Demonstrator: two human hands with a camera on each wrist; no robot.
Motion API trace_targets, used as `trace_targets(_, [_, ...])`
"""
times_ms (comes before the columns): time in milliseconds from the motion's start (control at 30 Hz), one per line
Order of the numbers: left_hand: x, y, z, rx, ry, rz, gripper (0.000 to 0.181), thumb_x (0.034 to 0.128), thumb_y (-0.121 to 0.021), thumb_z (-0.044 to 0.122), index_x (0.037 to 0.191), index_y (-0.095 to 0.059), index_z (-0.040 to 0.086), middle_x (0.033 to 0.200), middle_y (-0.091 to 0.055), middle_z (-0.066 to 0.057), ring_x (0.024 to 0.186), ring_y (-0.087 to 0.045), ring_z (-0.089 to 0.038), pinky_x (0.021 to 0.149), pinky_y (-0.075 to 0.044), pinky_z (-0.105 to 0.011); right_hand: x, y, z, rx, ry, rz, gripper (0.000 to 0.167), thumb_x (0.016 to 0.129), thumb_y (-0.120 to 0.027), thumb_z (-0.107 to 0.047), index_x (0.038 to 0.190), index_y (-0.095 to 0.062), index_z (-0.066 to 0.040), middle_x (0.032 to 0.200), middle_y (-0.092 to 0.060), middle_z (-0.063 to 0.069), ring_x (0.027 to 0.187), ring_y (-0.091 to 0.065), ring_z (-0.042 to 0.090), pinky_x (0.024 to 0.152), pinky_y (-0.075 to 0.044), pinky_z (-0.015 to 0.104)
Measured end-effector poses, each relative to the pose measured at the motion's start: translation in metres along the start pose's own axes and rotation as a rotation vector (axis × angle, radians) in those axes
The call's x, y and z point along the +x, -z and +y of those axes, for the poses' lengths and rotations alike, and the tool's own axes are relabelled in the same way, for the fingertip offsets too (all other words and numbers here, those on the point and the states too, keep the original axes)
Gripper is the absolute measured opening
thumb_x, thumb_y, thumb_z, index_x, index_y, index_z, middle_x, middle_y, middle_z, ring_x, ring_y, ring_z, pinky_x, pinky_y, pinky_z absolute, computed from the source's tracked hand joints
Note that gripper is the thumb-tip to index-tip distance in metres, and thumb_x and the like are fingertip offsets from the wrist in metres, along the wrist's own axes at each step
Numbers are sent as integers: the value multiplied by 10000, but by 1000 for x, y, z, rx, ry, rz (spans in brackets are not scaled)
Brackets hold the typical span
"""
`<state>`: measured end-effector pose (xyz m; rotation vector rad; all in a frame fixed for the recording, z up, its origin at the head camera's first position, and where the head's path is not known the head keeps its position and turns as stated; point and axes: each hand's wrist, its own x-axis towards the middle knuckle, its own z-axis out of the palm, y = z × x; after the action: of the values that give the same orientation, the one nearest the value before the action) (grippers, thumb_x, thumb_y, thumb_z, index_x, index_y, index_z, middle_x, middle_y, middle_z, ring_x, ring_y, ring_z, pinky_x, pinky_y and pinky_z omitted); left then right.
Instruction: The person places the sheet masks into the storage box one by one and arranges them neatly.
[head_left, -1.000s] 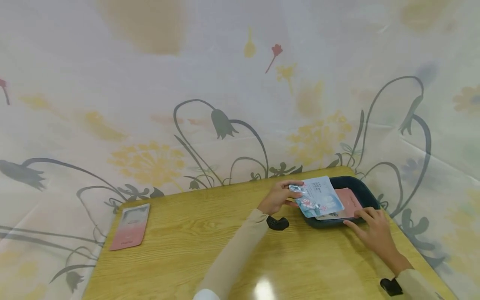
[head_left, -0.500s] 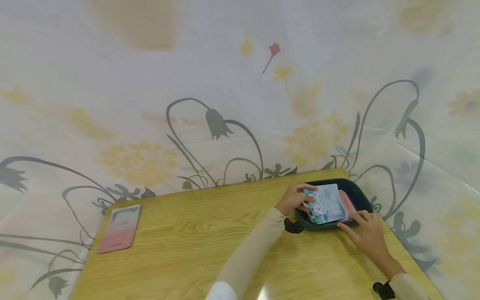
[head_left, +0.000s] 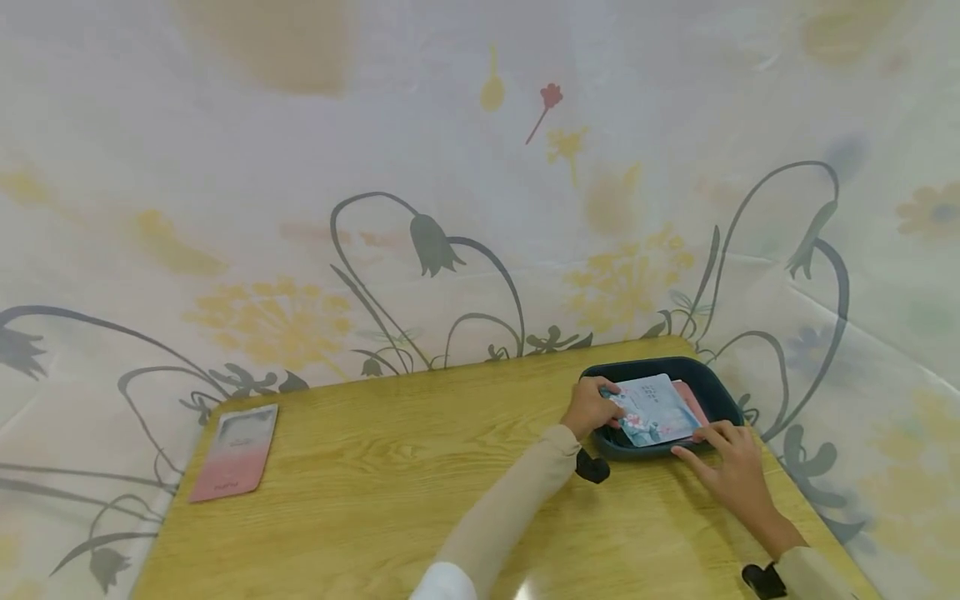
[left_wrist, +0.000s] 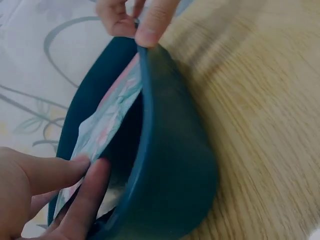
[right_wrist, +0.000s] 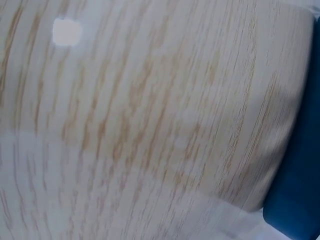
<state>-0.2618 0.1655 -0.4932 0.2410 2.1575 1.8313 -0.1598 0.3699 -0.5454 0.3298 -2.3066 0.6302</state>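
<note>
My left hand (head_left: pixel 592 408) pinches the left edge of a pale blue floral sheet-mask packet (head_left: pixel 656 408) between thumb and fingers. The packet lies tilted inside a dark teal tray (head_left: pixel 637 453). Beneath it a pink packet (head_left: pixel 693 400) shows at the right. In the left wrist view, thumb and finger of the left hand (left_wrist: pixel 45 185) meet on the floral packet (left_wrist: pixel 107 120), partly below the rim. My right hand (head_left: pixel 735 471) grips the tray's front right rim, thumb outside and fingers over the top. The right wrist view catches just the tray's wall (right_wrist: pixel 295 150), without the hand.
A pink and silver packet (head_left: pixel 236 450) lies flat at the far left of the wooden table (head_left: pixel 375 483). Flower-patterned cloth (head_left: pixel 420 150) hangs behind the table and along its sides. The tray stands near the back right corner.
My left hand has moved right and down with the floral packet, from above the tray into it. The right hand has stayed at the rim. The view has shifted slightly.
</note>
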Motion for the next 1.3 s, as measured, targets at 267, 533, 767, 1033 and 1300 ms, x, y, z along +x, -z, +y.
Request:
trace_targets(267, [-2,-8,2,379,-59,17,334,696,-784,-49,1021,-732,11,891,-717,-95,762,-634,-142,471,-439,-179,-2,-3,4,10,13,6,359,489,-876,-91,746,-628,-60,821,-526,76,749,-437,312,691,-318,447])
trace_targets(533, [1,-11,3,475,-42,-51,342,725,-641,-141,1017,-731,12,1097,-662,-38,781,-459,-135,414,-260,-233,-1,-3,1,20,27,15,351,499,-875,-97,744,-625,-68,819,-531,81,744,-443,306,691,-328,454])
trace_targets(767, [0,-11,1,662,-167,-63,377,743,-690,-53,1088,-724,95,1298,-537,-50,1284,-411,-196,727,-470,-160,-1,-2,-1,15,36,23,348,504,-875,-116,744,-629,-59,819,-540,102,736,-444,321,678,-328,459])
trace_targets(1033, [-9,-1,3,651,-287,-38,331,782,-702,56,1107,-716,118,1396,-450,-122,1270,-401,-307,857,-469,-263,0,-4,0,1,23,10,362,489,-876,-94,749,-626,-59,824,-536,103,747,-452,343,689,-339,485])
trace_targets(1300, [-27,23,-3,426,-377,-74,231,865,-604,43,1078,-694,27,1335,-470,-165,1249,-431,-242,940,-449,-313,-1,-2,0,-10,1,13,356,494,-873,-98,748,-627,-58,830,-538,105,767,-458,371,679,-346,515])
